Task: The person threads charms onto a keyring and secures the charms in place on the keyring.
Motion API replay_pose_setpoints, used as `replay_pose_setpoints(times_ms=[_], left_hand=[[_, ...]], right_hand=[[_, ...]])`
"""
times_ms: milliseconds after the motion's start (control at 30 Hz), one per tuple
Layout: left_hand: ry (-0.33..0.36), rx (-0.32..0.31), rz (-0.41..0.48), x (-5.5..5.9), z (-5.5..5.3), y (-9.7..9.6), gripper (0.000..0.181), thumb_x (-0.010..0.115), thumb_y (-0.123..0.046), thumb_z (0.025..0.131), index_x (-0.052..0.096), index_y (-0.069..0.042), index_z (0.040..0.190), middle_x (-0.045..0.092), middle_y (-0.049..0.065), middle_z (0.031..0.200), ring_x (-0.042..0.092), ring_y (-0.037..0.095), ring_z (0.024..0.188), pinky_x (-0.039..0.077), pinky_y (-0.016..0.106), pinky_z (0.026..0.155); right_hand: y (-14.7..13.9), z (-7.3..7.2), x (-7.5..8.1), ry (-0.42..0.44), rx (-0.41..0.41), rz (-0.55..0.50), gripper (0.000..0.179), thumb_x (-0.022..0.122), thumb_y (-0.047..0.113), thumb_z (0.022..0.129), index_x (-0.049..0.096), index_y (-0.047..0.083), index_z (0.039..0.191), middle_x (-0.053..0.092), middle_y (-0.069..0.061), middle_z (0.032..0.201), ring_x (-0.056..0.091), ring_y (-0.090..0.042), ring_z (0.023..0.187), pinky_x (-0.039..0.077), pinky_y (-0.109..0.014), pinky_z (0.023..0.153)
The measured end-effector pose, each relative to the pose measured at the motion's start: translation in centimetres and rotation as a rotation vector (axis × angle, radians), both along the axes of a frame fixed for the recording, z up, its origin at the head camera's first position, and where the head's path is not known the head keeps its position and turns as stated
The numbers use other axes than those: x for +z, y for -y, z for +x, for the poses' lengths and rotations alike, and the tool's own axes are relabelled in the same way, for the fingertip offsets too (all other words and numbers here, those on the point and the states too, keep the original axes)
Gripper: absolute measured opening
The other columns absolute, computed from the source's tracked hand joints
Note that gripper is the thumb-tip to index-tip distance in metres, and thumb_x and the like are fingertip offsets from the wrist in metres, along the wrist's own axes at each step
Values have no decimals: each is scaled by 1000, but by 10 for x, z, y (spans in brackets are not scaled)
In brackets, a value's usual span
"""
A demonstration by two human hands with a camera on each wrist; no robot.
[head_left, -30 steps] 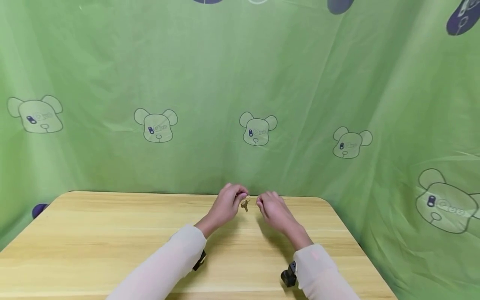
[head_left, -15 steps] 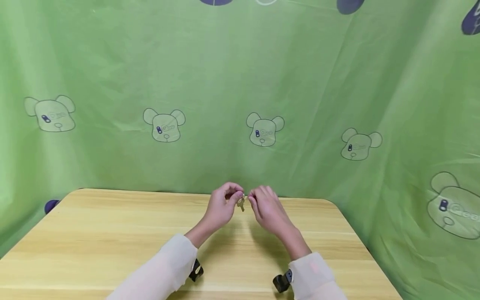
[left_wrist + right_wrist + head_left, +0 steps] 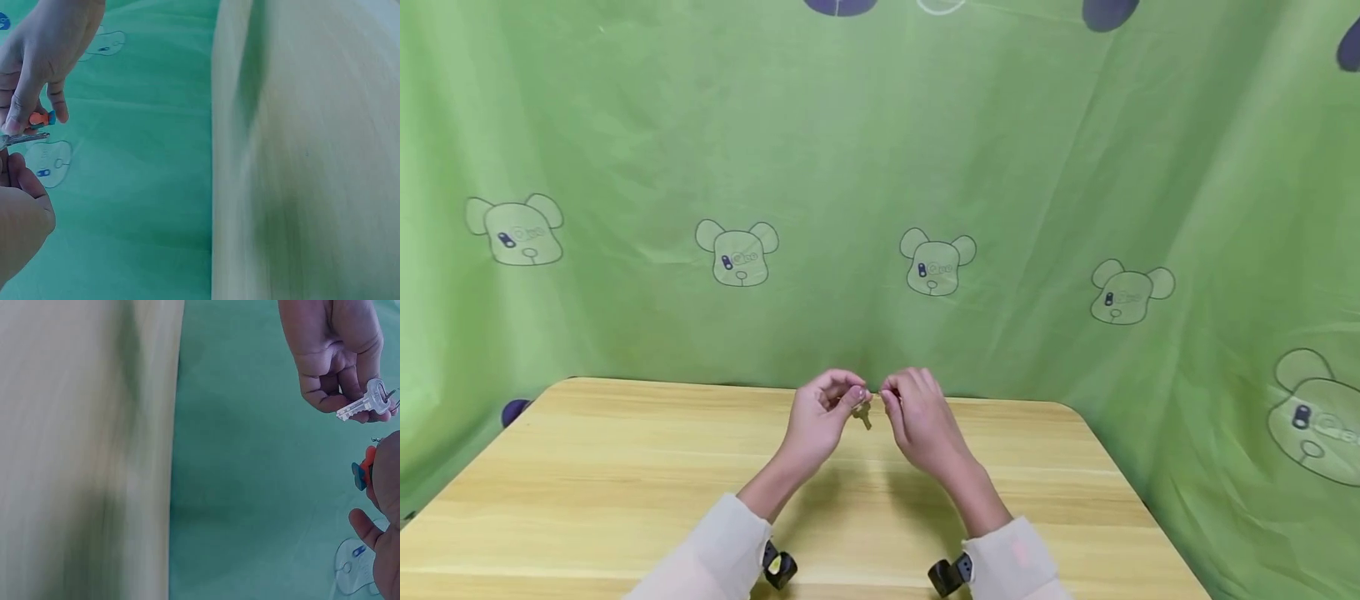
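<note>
Above the far part of the table, my two hands face each other, fingertips only a small gap apart. My left hand pinches a metal key ring between thumb and fingers. From that ring a key hangs below the fingertips; it looks silver, with a toothed blade, in the right wrist view. My right hand pinches a small orange and teal charm, with a bit of chain showing at its top. The charm also shows under the right hand's fingers in the left wrist view. Whether chain and ring touch cannot be seen.
A light wooden table lies beneath both hands. Behind it and to the sides hangs a green curtain printed with bear heads. Black wrist cameras sit at both cuffs.
Both hands have come closer together and shifted left in the head view, the key swinging along with the left hand. The curtain and table have slid slightly right in view.
</note>
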State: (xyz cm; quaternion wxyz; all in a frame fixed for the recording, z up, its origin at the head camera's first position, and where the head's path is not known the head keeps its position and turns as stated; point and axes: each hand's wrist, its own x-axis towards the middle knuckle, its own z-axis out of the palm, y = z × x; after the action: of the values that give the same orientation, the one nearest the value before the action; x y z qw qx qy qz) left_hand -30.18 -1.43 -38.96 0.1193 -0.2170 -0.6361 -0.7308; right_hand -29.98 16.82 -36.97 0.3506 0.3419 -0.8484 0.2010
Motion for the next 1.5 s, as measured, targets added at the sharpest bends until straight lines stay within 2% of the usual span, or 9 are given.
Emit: replay_pose_setpoints(times_ms=[133, 267, 367, 533, 733, 933, 1267, 1367, 1500], left_hand=[[17, -8, 53, 5, 10, 6, 15, 66, -2, 98, 65, 5, 111, 73, 23, 104, 72, 23, 93, 59, 31, 84], [30, -16, 94, 10, 19, 10, 14, 65, 0, 97, 64, 6, 110, 71, 27, 105, 72, 22, 93, 59, 32, 86], [46, -22, 114, 14, 25, 12, 14, 65, 1, 97, 63, 7, 110, 72, 24, 104, 72, 19, 93, 59, 32, 88], [66, -21, 147, 20, 36, 12, 14, 64, 2, 98, 63, 9, 109, 74, 14, 98, 71, 17, 91, 59, 30, 85], [68, -40, 190, 23, 46, 11, 14, 63, 4, 98, 62, 11, 109, 74, 13, 97, 72, 17, 90, 60, 30, 84], [35, -33, 181, 24, 50, 14, 14, 64, 3, 98, 63, 11, 108, 72, 13, 98, 71, 16, 90, 59, 29, 84], [-38, 11, 125, 26, 53, 14, 13, 67, -2, 97, 66, 8, 104, 71, 19, 100, 69, 17, 89, 59, 26, 80], [-47, 20, 118, 25, 53, 14, 12, 68, -3, 96, 67, 7, 104, 71, 18, 99, 68, 17, 88, 59, 26, 79], [-58, 32, 113, 23, 53, 14, 12, 69, -6, 97, 68, 5, 103, 72, 15, 98, 68, 17, 87, 58, 25, 77]], right_hand=[[9, 6, 4, -75, 34, -40, 2, 59, 5, 99, 59, 3, 100, 60, -7, 95, 51, -23, 89, 45, -37, 79], [18, 13, 10, -108, 88, -99, 6, 60, 0, 97, 57, 2, 102, 59, -8, 94, 50, -22, 89, 44, -36, 78], [24, 20, 14, -80, 134, -156, 5, 57, -1, 99, 56, 3, 101, 56, -7, 93, 50, -21, 91, 46, -34, 79], [34, 30, 19, -15, 186, -244, 7, 54, -2, 100, 54, 4, 98, 53, -3, 92, 48, -18, 90, 45, -32, 77], [42, 39, 20, 13, 234, -322, 8, 52, -3, 99, 52, 5, 96, 52, -3, 90, 50, -17, 89, 47, -31, 76], [45, 45, 21, 41, 241, -350, 10, 52, -3, 100, 52, 5, 96, 52, -3, 91, 49, -16, 89, 46, -29, 77], [45, 46, 21, 8, 241, -355, 11, 55, -7, 98, 55, 4, 96, 55, -3, 91, 51, -16, 88, 47, -29, 76], [45, 45, 21, -6, 245, -356, 12, 55, -8, 97, 56, 3, 96, 56, -3, 91, 52, -17, 88, 48, -29, 76], [47, 47, 21, 24, 238, -365, 10, 55, -6, 99, 56, 3, 97, 56, -4, 92, 53, -17, 89, 48, -28, 78]])
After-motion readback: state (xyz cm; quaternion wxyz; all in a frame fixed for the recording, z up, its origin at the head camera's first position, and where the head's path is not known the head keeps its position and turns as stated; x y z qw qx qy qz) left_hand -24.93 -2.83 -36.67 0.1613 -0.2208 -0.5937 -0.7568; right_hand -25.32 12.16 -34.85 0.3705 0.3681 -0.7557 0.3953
